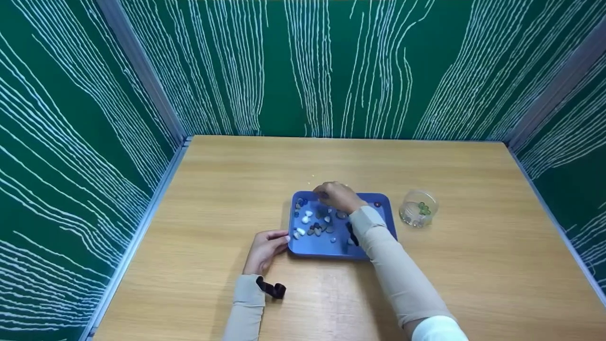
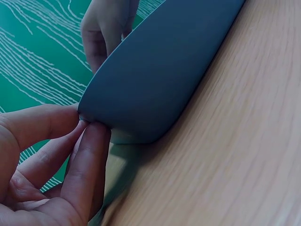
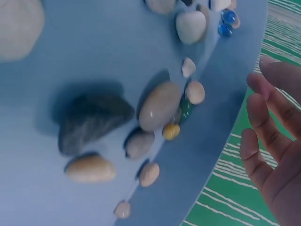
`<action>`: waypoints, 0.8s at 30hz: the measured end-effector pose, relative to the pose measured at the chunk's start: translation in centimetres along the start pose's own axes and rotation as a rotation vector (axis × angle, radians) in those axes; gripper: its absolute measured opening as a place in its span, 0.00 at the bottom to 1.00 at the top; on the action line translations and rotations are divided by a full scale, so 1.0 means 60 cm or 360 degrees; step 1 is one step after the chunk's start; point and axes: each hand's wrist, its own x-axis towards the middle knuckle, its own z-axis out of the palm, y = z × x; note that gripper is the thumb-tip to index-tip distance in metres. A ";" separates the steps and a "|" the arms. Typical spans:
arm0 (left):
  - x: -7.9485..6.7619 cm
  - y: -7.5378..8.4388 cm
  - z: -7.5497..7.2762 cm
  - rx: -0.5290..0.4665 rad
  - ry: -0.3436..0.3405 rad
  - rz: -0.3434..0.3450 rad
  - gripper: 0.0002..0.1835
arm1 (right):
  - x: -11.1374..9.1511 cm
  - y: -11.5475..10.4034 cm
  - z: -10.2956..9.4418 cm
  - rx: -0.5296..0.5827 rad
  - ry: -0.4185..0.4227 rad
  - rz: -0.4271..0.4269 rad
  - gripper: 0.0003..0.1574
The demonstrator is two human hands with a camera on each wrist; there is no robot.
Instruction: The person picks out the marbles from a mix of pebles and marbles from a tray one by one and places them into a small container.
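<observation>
My left hand (image 1: pixel 266 250) grips the left side of a blue tray (image 1: pixel 312 247). In the left wrist view its thumb and fingers pinch the tray's edge near a corner. Over the far part of the tray hangs my right hand (image 1: pixel 340 196), fingers relaxed and slightly bent, with nothing seen between them. The right wrist view has those fingers beside the tray's rim. Stones lie scattered in the tray: a large dark stone (image 3: pixel 94 120), a smooth grey-brown stone (image 3: pixel 160 106), a white stone (image 3: pixel 190 27), a small yellow stone (image 3: pixel 171 132) and blue glass beads (image 3: pixel 225 30).
To the right of the tray stands a clear round container (image 1: pixel 408 219) with a green piece (image 1: pixel 424 208) and small clear pieces in it. Tiny yellow specks lie on the wooden table (image 1: pixel 213 189) beyond the tray. Green white-streaked panels (image 1: pixel 274 94) enclose the table's back and sides.
</observation>
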 end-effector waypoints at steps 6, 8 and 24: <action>-0.001 0.001 0.002 -0.0006 0.0008 -0.0012 0.20 | 0.008 -0.012 0.016 -0.0023 -0.0007 -0.0038 0.21; -0.001 0.000 0.002 -0.0013 0.0010 -0.0010 0.20 | 0.011 -0.015 0.021 -0.0062 0.0022 -0.0111 0.20; -0.001 -0.003 0.000 -0.0046 0.0009 0.0015 0.19 | 0.022 -0.019 0.055 -0.0201 0.0035 -0.0150 0.20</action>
